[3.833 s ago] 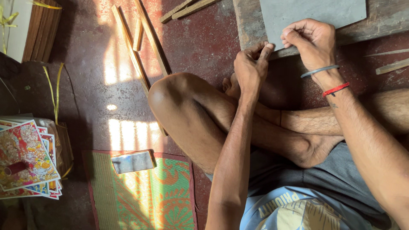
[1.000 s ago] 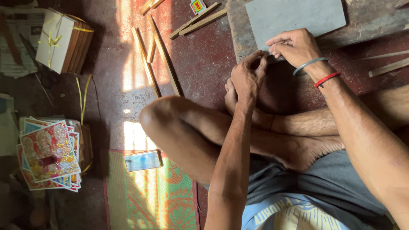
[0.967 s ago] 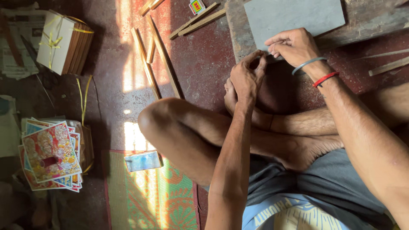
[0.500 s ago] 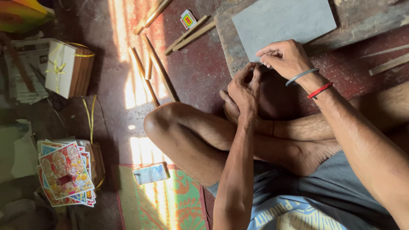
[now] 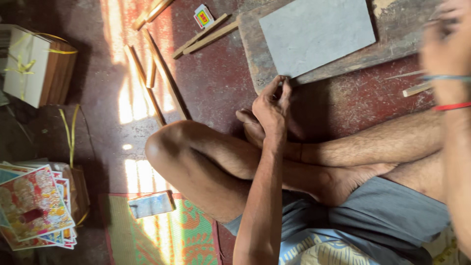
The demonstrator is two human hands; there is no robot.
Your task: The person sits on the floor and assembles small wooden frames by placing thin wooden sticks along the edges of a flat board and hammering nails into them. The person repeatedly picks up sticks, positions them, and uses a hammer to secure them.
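Currently: Hands Separated Above the Slab

Now we note that our right hand (image 5: 449,54) has lifted away to the frame's right edge, blurred; we cannot tell its grip. Half a second ago it pinched beside the left. Our left hand (image 5: 272,105) stays curled, fingertips pinched on something too small to identify, just at the near edge of the grey slab (image 5: 316,34) lying on the wooden board (image 5: 392,49). The joint two-handed pinch has ended

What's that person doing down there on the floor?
A person sits cross-legged on a red floor. Their left hand is curled at the edge of a wooden board that carries a grey slab. Their right hand is lifted and blurred. Wooden sticks lie nearby.
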